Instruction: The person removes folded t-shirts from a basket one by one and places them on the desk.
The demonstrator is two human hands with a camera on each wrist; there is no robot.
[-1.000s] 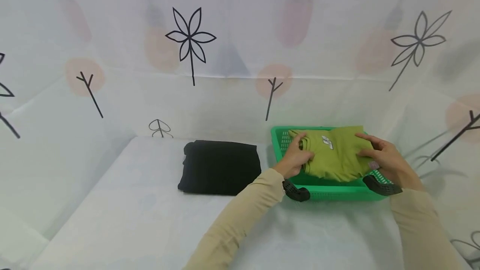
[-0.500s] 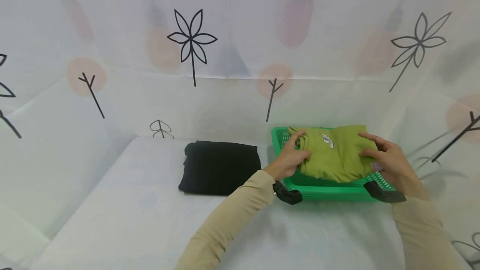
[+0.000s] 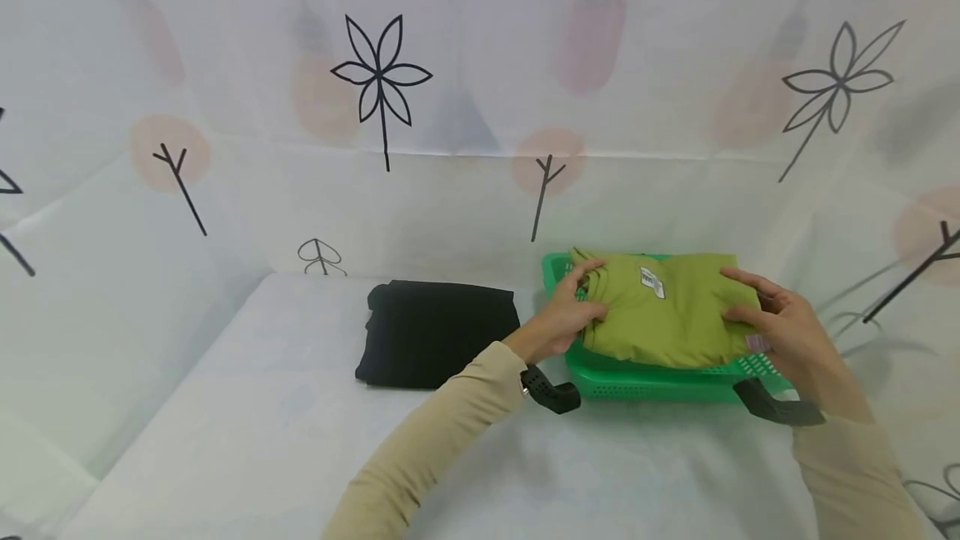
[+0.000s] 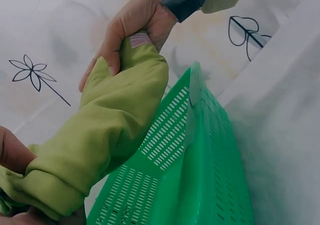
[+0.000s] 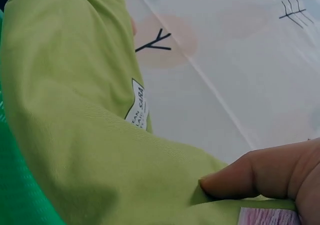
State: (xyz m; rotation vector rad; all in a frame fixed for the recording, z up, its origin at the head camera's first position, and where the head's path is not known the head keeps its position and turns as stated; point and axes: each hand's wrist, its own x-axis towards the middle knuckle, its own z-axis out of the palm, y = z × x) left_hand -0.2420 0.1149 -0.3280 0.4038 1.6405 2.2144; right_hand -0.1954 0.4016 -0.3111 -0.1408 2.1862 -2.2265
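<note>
A folded lime-green garment (image 3: 675, 315) is held up between both hands, above the green plastic basket (image 3: 652, 387). My left hand (image 3: 561, 313) pinches its left end, thumb on top. At the opposite end my right hand (image 3: 791, 327) grips the cloth beside a small pink patch (image 3: 757, 343). A white printed label (image 3: 652, 282) shows on the upper face. From the left wrist the garment (image 4: 115, 120) appears sagging between the hands, beside the basket's perforated wall (image 4: 220, 150). In the right wrist view the thumb (image 5: 245, 177) presses on the cloth.
A folded black cloth (image 3: 442, 333) lies on the white-covered table (image 3: 247, 440), left of the basket. Behind and at both sides, a patterned white sheet (image 3: 457, 198) hangs as walls. Dark wrist straps (image 3: 553, 392) sit at the sleeves.
My left hand has shifted left with its end of the garment, and my right hand slightly right. The garment looks wider and covers more of the basket. The black cloth stays put.
</note>
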